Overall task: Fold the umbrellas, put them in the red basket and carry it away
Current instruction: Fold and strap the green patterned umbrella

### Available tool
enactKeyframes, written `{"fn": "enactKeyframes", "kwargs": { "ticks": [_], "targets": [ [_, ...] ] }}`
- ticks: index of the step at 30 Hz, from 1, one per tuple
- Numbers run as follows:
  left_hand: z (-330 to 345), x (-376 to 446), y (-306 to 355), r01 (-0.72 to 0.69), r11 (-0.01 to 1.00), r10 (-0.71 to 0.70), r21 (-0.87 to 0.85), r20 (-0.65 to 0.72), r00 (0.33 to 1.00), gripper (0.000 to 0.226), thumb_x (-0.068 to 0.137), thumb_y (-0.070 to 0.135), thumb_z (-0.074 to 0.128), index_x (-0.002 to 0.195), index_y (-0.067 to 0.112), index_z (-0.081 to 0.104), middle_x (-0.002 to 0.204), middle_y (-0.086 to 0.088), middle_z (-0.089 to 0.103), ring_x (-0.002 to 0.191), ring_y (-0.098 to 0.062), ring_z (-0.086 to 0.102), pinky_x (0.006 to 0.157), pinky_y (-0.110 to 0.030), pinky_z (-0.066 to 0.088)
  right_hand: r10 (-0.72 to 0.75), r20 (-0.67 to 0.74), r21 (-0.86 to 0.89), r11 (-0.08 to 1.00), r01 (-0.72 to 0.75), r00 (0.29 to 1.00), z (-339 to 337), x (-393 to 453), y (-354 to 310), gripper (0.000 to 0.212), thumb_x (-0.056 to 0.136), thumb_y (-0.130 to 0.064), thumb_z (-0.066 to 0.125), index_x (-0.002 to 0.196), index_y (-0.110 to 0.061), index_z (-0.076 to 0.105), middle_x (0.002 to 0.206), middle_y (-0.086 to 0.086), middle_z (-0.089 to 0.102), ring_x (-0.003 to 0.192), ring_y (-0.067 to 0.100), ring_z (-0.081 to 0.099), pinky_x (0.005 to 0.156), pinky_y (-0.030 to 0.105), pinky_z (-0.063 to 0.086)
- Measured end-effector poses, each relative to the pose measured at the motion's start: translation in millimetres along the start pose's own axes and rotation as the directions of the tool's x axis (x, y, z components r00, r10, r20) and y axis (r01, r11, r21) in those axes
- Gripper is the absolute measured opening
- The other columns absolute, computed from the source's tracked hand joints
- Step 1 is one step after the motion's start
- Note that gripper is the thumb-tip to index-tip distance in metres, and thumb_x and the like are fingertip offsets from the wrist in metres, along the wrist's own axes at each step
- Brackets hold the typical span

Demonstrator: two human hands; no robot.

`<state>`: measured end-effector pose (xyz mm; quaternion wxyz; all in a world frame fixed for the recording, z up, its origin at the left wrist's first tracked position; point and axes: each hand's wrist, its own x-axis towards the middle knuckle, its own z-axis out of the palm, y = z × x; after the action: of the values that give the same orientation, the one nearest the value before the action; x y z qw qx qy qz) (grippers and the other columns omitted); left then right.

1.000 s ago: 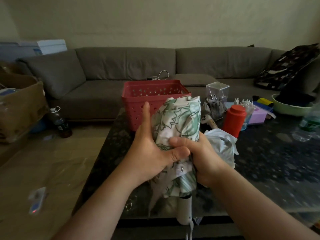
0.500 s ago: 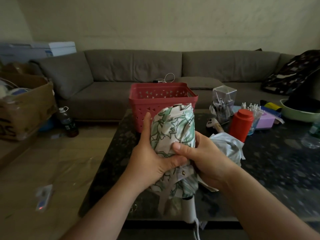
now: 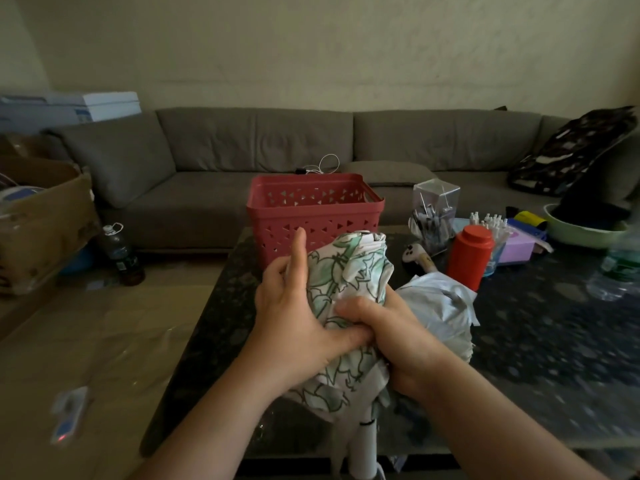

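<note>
A leaf-patterned umbrella (image 3: 349, 289), white with green leaves, is held upright above the near part of the dark speckled desk (image 3: 554, 358), its white handle (image 3: 363, 452) pointing down toward the near edge. The bunched canopy is gripped by both hands. The left hand (image 3: 294, 323) is wrapped round its left side, with the thumb laid across the front of the fabric and the index finger stretched straight up along the canopy. The right hand (image 3: 398, 341) is closed round the right side, its fingers (image 3: 356, 306) curled into the cloth just above the left thumb, so that the two hands touch.

The red basket (image 3: 311, 216) stands on the far edge of the desk, directly behind the umbrella, and nothing can be seen inside it from this angle. A second, pale grey-white umbrella (image 3: 436, 306) lies crumpled on the desk just to the right of the right hand. Behind it are seen a red canister (image 3: 469, 254) and a clear plastic box (image 3: 434, 213). A grey sofa (image 3: 207, 161) runs along the wall beyond the desk.
</note>
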<state>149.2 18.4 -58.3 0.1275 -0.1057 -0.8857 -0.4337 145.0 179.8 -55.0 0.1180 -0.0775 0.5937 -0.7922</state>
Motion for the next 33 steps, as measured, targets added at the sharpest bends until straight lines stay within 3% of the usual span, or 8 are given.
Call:
{"fn": "enactKeyframes", "kwargs": {
  "ticks": [5, 8, 12, 16, 19, 22, 29, 33],
  "targets": [
    [-19.2, 11.7, -15.0, -0.018, 0.975, 0.033, -0.222, 0.064, 0.997, 0.113, 0.067, 0.089, 0.071, 0.152, 0.073, -0.002, 0.164, 0.031, 0.018, 0.155, 0.000, 0.017, 0.128, -0.049, 0.023, 0.033, -0.015, -0.011, 0.999, -0.033, 0.999, -7.8, -0.2, -10.2, 0.035, 0.096, -0.006, 0.064, 0.130, -0.014, 0.063, 0.113, 0.017, 0.078, 0.104, 0.035, 0.077, 0.086, 0.047, 0.064],
    [-25.9, 10.2, -12.6, -0.060, 0.915, 0.094, -0.398, 0.067, 0.993, 0.105, 0.070, 0.079, 0.078, 0.157, 0.065, 0.020, 0.154, 0.034, 0.044, 0.145, 0.005, 0.043, 0.121, -0.042, 0.041, 0.034, 0.133, -0.088, 0.996, -0.023, 0.991, -10.5, -3.8, -12.9, 0.045, 0.084, -0.009, 0.066, 0.129, -0.013, 0.063, 0.117, 0.018, 0.077, 0.107, 0.036, 0.076, 0.084, 0.041, 0.064],
    [-37.4, 10.2, -3.0, -0.096, 0.950, 0.126, -0.296, 0.083, 0.989, 0.085, 0.067, 0.057, 0.091, 0.143, 0.053, 0.055, 0.129, 0.025, 0.069, 0.120, 0.001, 0.067, 0.105, -0.038, 0.056, -0.004, 0.224, -0.205, 0.978, 0.051, 0.975, -15.1, -4.7, -9.1, 0.056, 0.079, 0.000, 0.062, 0.134, -0.013, 0.060, 0.124, 0.016, 0.074, 0.115, 0.035, 0.072, 0.091, 0.040, 0.061],
    [-55.7, 9.5, -5.4, -0.034, 0.969, 0.085, -0.246, 0.201, 0.976, 0.077, 0.067, 0.054, 0.094, 0.132, 0.064, 0.055, 0.120, 0.008, 0.075, 0.113, -0.012, 0.073, 0.098, -0.049, 0.060, -0.025, 0.223, -0.225, 0.971, 0.076, 0.975, -28.2, -6.9, -15.0, 0.057, 0.076, 0.001, 0.062, 0.131, -0.013, 0.063, 0.122, 0.015, 0.076, 0.112, 0.034, 0.074, 0.087, 0.038, 0.062],
    [-57.7, 5.3, -4.9, -0.029, 0.934, 0.122, -0.356, 0.240, 0.963, 0.078, 0.081, 0.026, 0.091, 0.137, 0.062, 0.051, 0.112, -0.009, 0.074, 0.103, -0.026, 0.077, 0.092, -0.057, 0.062, -0.017, 0.163, -0.242, 0.968, 0.057, 0.987, -39.5, -6.9, -16.6, 0.055, 0.071, -0.005, 0.065, 0.126, -0.013, 0.064, 0.118, 0.018, 0.076, 0.108, 0.037, 0.074, 0.088, 0.047, 0.063],
    [-53.4, 1.9, -1.6, -0.074, 0.915, 0.172, -0.397, 0.217, 0.961, 0.079, 0.084, 0.018, 0.085, 0.140, 0.061, 0.049, 0.118, -0.013, 0.064, 0.108, -0.027, 0.072, 0.090, -0.045, 0.063, 0.039, 0.119, -0.201, 0.979, -0.014, 0.992, -47.5, -3.1, -12.7, 0.073, 0.062, -0.015, 0.075, 0.134, -0.007, 0.060, 0.122, 0.024, 0.073, 0.112, 0.045, 0.072, 0.097, 0.062, 0.057],
    [-30.7, 0.5, 7.8, 0.178, 0.471, 0.096, -0.864, 0.250, 0.963, 0.028, 0.090, 0.020, 0.068, 0.113, 0.032, 0.078, 0.122, -0.008, 0.076, 0.107, -0.025, 0.074, 0.088, -0.038, 0.061, 0.116, 0.280, 0.139, 0.977, -0.160, 0.953, -49.3, 1.1, -9.8, 0.069, 0.068, -0.020, 0.069, 0.134, 0.001, 0.067, 0.134, 0.034, 0.064, 0.119, 0.048, 0.067, 0.096, 0.057, 0.056],
    [-26.6, 6.9, 2.3, 0.028, 0.727, -0.034, -0.686, 0.005, 0.999, 0.037, 0.101, 0.005, 0.062, 0.098, 0.039, 0.076, 0.092, -0.002, 0.077, 0.082, -0.015, 0.071, 0.073, -0.033, 0.058, 0.068, 0.396, 0.201, 0.967, -0.158, 0.916, -47.8, -0.3, -14.2, 0.070, 0.066, -0.023, 0.082, 0.132, -0.002, 0.069, 0.134, 0.032, 0.065, 0.119, 0.045, 0.068, 0.094, 0.054, 0.059]
  ]
}}
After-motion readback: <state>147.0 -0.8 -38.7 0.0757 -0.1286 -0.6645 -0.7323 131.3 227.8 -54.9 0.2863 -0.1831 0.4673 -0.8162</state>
